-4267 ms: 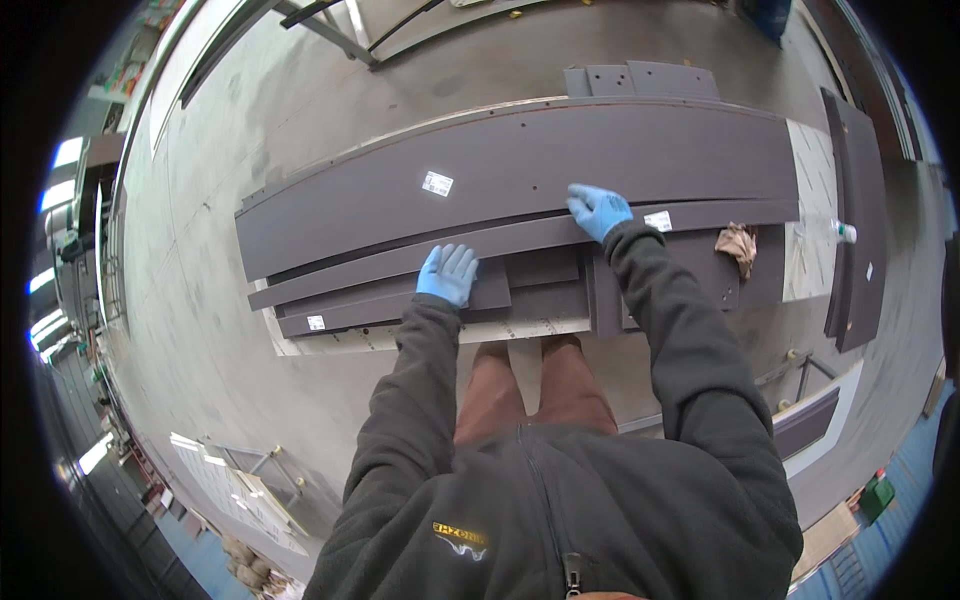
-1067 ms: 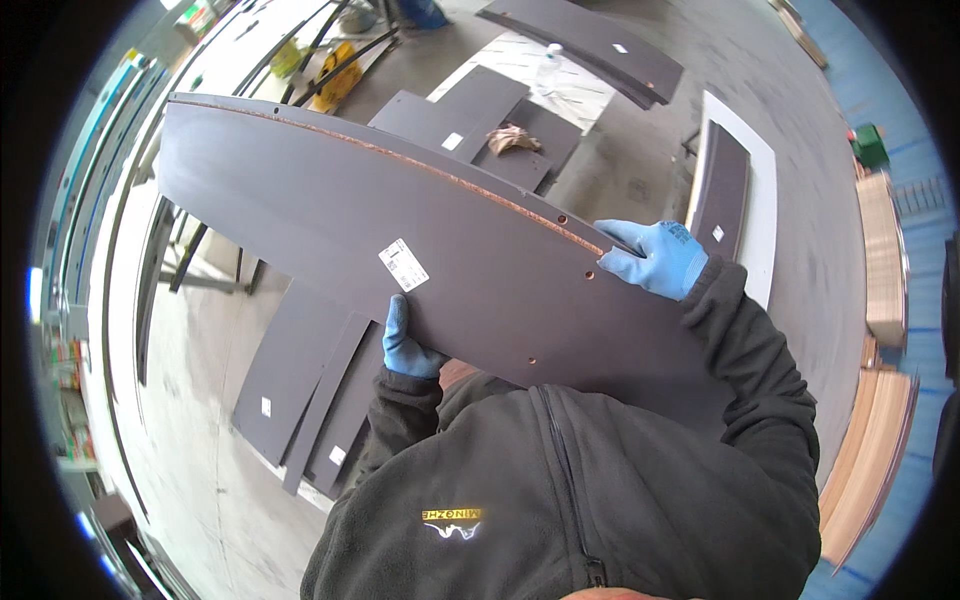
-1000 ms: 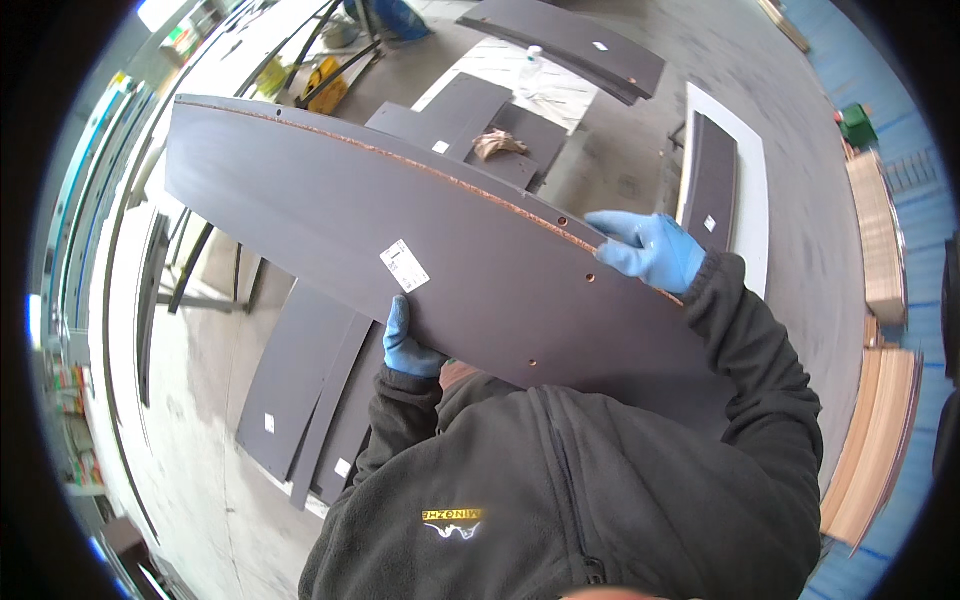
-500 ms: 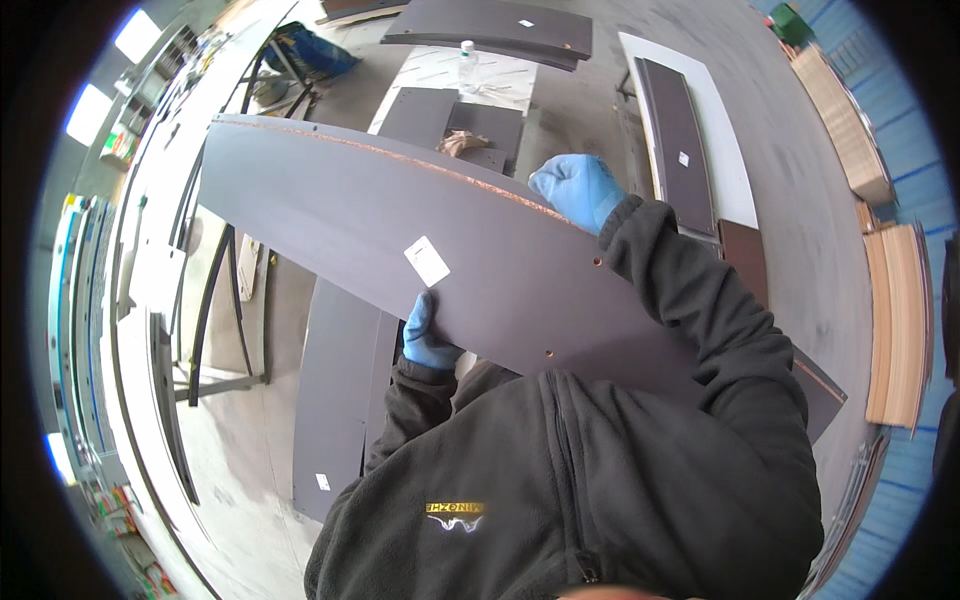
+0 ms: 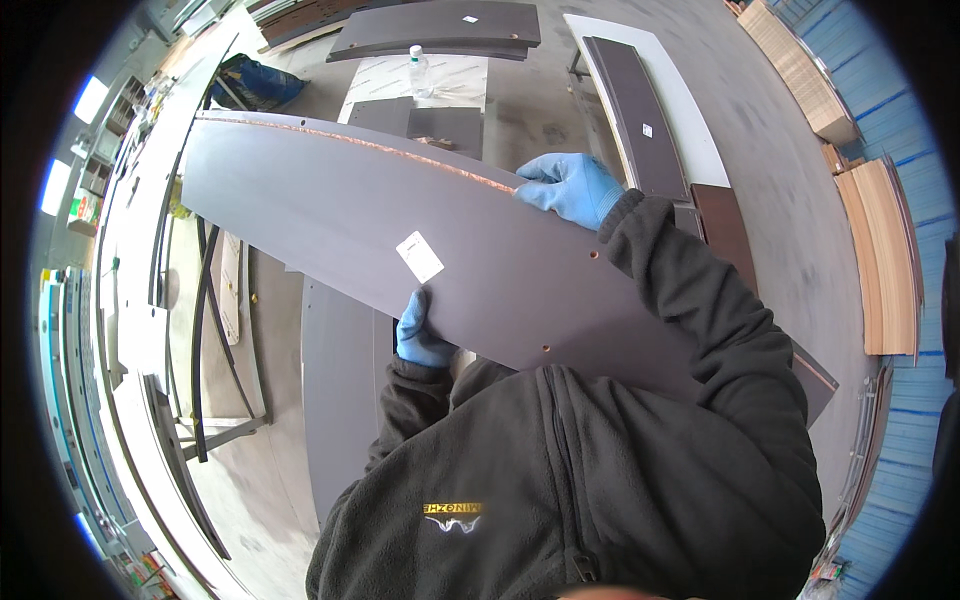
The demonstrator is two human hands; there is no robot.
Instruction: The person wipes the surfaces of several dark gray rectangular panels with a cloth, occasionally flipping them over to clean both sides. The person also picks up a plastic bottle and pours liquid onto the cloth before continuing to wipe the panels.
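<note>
A long dark grey panel (image 5: 500,270) lies slantwise before me, tapering toward its left end. Along its far edge runs a narrow groove with a rough copper-brown surface (image 5: 400,152); a white label (image 5: 419,258) is stuck near the middle. My left hand (image 5: 422,338), in a blue glove, grips the near edge with the thumb on top and the other fingers hidden underneath. At the far edge, my gloved right hand (image 5: 575,192) is closed with fingertips pressed together on the groove. Whatever those fingertips hold, if anything, is hidden.
Beyond the panel stands a table with smaller dark boards (image 5: 445,125) and a clear bottle (image 5: 417,72). More dark panels lie at the back (image 5: 435,28) and on a white board at right (image 5: 640,115). Stacked wood-coloured boards (image 5: 880,255) stand far right; a metal stand (image 5: 225,432) is at left.
My right hand has gone from raised and curled above the far edge to touching the groove, slightly leftward. My left hand keeps its hold. The background has shifted with my head.
</note>
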